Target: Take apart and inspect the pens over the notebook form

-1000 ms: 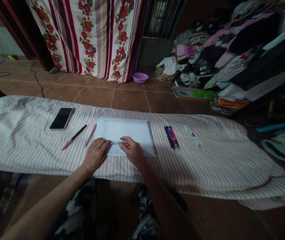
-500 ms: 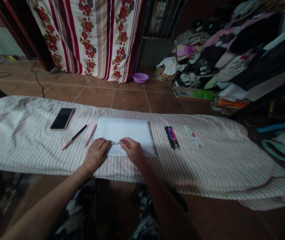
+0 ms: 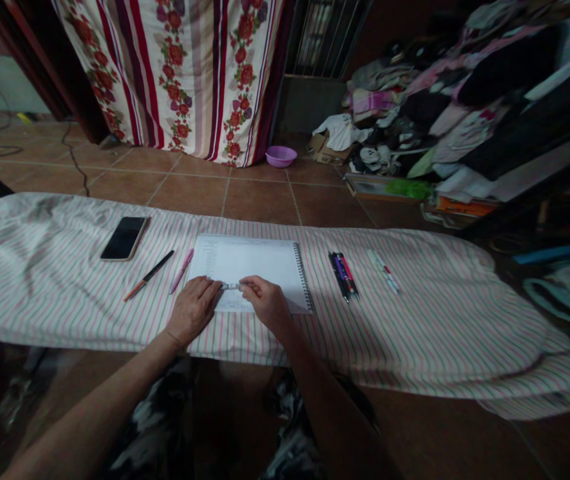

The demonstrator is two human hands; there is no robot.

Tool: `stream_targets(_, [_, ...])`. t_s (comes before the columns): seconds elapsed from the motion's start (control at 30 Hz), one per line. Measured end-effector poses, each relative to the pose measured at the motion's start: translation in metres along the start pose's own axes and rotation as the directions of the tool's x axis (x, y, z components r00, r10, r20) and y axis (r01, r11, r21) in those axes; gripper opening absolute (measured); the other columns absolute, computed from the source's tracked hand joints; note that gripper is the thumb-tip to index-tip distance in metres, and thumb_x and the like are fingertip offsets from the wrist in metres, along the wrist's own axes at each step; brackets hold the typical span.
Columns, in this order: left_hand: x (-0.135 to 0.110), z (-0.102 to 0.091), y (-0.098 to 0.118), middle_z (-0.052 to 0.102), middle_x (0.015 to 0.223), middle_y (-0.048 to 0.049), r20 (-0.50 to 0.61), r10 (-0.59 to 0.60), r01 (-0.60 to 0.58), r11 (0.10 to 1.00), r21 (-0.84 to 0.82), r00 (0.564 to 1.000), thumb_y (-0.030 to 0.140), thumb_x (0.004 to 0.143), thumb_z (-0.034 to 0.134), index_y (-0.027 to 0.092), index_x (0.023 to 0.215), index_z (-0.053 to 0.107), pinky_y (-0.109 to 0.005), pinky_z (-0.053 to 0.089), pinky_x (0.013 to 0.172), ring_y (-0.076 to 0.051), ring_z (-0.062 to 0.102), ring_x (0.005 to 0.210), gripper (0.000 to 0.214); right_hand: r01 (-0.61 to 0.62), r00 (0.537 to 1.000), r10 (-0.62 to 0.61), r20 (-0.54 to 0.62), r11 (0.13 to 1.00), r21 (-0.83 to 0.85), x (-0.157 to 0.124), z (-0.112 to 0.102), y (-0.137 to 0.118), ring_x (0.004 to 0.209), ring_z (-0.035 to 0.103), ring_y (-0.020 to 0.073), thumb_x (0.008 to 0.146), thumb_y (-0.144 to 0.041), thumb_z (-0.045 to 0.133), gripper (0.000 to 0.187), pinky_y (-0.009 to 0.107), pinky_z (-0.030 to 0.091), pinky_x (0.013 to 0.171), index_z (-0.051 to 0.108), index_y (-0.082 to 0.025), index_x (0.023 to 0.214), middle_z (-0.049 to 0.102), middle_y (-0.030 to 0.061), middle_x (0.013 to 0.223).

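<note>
A spiral-bound notebook (image 3: 265, 257) lies open at a pale page on the striped cloth. Low over its page, a slim white pen (image 3: 231, 286) lies crosswise between my two hands. The fingers of my left hand (image 3: 195, 303) are closed at the pen's left end. With thumb and fingertips, my right hand (image 3: 266, 300) pinches the right end. Left of the notebook rest a pink pen (image 3: 181, 271) and a black-and-orange pen (image 3: 149, 275). To the right lie several dark, purple and pink pens (image 3: 343, 275) side by side, with a white pen (image 3: 385, 271) beyond them.
A phone (image 3: 125, 238) lies at the left on the striped cloth (image 3: 429, 320). Past the far edge are a tiled floor (image 3: 259, 193), a purple basin (image 3: 281, 157) and a floral curtain (image 3: 199, 80). Clothes (image 3: 429, 113) are heaped at the back right.
</note>
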State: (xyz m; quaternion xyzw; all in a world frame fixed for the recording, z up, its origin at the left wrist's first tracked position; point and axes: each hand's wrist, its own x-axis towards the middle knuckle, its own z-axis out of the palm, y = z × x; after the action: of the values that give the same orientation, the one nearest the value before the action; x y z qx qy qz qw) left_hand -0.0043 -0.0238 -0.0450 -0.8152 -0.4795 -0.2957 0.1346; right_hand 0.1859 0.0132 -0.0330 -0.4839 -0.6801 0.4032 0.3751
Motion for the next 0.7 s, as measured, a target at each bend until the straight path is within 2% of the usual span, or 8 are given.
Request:
stream_targets(0.17, [-0.0008,0.0001,-0.0003,0.063,0.095,-0.0128,-0.004,-0.003,0.003,1.000,-0.007,1.000,0.014,0.086,0.048,0.014,0.108,0.055,-0.043,0.050,0.082,-0.025,0.057,0.094,0.023,0.018,1.000,-0.018,-0.017,1.000,0.022,-0.0002,0.0003,-0.0020,0.071,0.067,0.0152,0.078,-0.023,0.059,0.018,0.027,0.055,0.066,0.064,-0.020,0.094,0.070,0.0031,0.079])
stream_targets(0.4, [0.0022,-0.0024,0.0012,0.063,0.093,-0.0132,-0.027,0.012,-0.012,1.000,-0.009,1.000,0.014,0.085,0.049,0.013,0.107,0.056,-0.042,0.051,0.080,-0.026,0.057,0.092,0.022,-0.008,1.000,0.008,0.001,0.999,0.033,0.0003,0.0005,-0.0007,0.067,0.067,0.0152,0.079,-0.024,0.057,0.012,0.026,0.055,0.064,0.065,-0.021,0.088,0.070,0.0016,0.074])
stream_targets(0.57, [0.0020,-0.0016,0.0011,0.064,0.093,-0.0134,-0.010,-0.007,0.007,1.000,-0.019,1.000,0.015,0.086,0.049,0.013,0.107,0.057,-0.042,0.051,0.081,-0.025,0.057,0.092,0.022,0.007,1.000,-0.007,-0.009,0.999,0.037,-0.0003,0.0007,-0.0004,0.071,0.067,0.0156,0.076,-0.021,0.059,0.020,0.027,0.055,0.066,0.064,-0.020,0.096,0.070,0.0032,0.079])
stream_targets(0.7, [0.0009,-0.0006,0.0004,0.064,0.094,-0.0128,-0.005,-0.009,0.009,1.000,-0.023,1.000,0.016,0.087,0.046,0.015,0.108,0.056,-0.043,0.051,0.081,-0.025,0.058,0.093,0.023,0.012,1.000,-0.012,-0.003,1.000,0.023,-0.0007,-0.0005,-0.0024,0.071,0.067,0.0154,0.078,-0.020,0.056,0.015,0.026,0.054,0.065,0.065,-0.021,0.091,0.070,0.0019,0.076])
